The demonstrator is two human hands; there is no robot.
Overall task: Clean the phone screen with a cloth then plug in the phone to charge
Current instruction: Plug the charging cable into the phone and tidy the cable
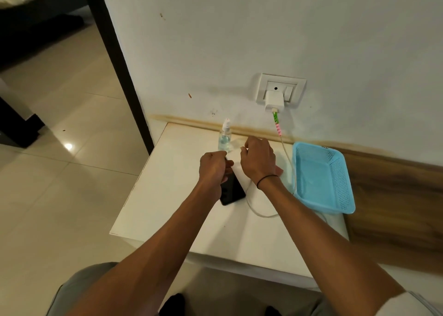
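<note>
White painted wall (239,40) beyond both hands, stained brown along its base. Pale glossy tiled floor (60,183) out past the left hand. White rectangular surface (167,207) under both hands, pushed against the wall. Light blue perforated plastic basket (322,179) just beyond the right hand's outer side, at the surface's right edge. Left hand (214,165) and right hand (259,158) close together above the middle of the surface, both curled. Left hand fingers folded over the far end of the black rectangular phone (233,188); phone lies flat on the surface, screen up and dark, its near end poking out just behind the left wrist, between the two forearms. Right hand fingers bent in toward the left hand, fingertips drawn together as if pinching something small; cannot tell what, hidden by the hand. Thin black band on right wrist. White wall socket plate (280,90) on the wall beyond the right hand, white charger block (274,101) plugged into it. White charging cable (260,213) with green and pink spiral wrap near the block drops to the surface, runs beside the basket, loops under the right forearm toward the phone; free end hidden. Small clear spray bottle (225,139) with white nozzle upright just beyond the left hand, near the wall. No cloth visible.
</note>
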